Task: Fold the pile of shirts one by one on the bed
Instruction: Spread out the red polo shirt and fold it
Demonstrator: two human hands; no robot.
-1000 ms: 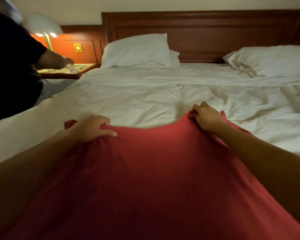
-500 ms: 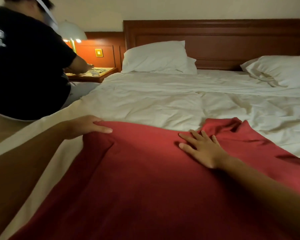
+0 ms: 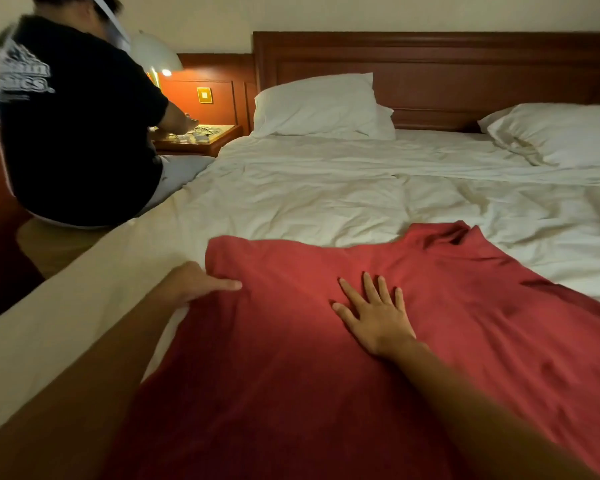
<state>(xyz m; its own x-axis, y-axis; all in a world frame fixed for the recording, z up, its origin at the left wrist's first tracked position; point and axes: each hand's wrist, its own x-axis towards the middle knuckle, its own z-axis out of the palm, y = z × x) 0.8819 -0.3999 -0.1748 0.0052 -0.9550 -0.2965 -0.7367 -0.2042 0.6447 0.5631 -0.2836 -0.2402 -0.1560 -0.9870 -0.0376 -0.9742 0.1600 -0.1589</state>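
Fingers (image 3: 368,287) of the right hand (image 3: 378,320) lie straight and spread. The palm is flat on the middle of the shirt (image 3: 274,393), pinning it to the bed (image 3: 326,202). Left hand (image 3: 194,282) sits at the shirt's left edge, just below the far-left shoulder corner. Its thumb rests on top of the cloth and its other fingers are hidden beneath, so it looks to pinch that edge.

Spread out, the shirt runs lengthwise away from the person toward the headboard (image 3: 430,74), with the collar (image 3: 454,233) at the far end, leaning right. That pinched edge lies to the left of the flat palm. My guess is that the left hand carries it rightward across the body, with the right hand marking the crease. Another person (image 3: 77,133) sits at the bed's left side, well apart.
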